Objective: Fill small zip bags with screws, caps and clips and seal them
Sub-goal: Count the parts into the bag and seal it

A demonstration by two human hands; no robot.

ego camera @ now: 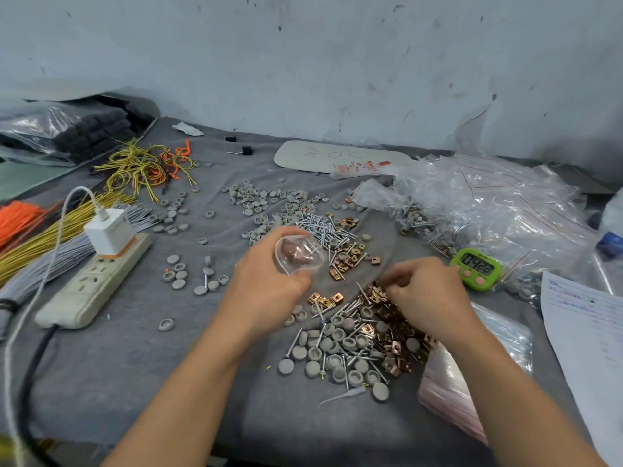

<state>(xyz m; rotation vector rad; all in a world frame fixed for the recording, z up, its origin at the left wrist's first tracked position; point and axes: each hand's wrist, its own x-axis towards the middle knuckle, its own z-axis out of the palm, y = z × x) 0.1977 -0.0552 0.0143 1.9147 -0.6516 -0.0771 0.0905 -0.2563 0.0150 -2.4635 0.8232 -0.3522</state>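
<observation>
Timer (477, 269) just beside right hand (421, 293)

Left hand (269, 288), centre: grips a small clear zip bag (298, 252) with copper-coloured pieces inside; right hand (421, 291), just right of it: fingers bent down onto the near pile of copper clips (391, 335); grey caps (323, 352) and screws (350, 306) mixed into that pile; green timer (477, 269) right of the right hand; power strip (91, 281) with white charger (109, 230) at left; grey cloth (135, 365) beneath.

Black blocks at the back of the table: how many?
2. One black block sits near the wall; the second black block lies right of it and nearer, left of the white board. Others may be hidden.
</observation>
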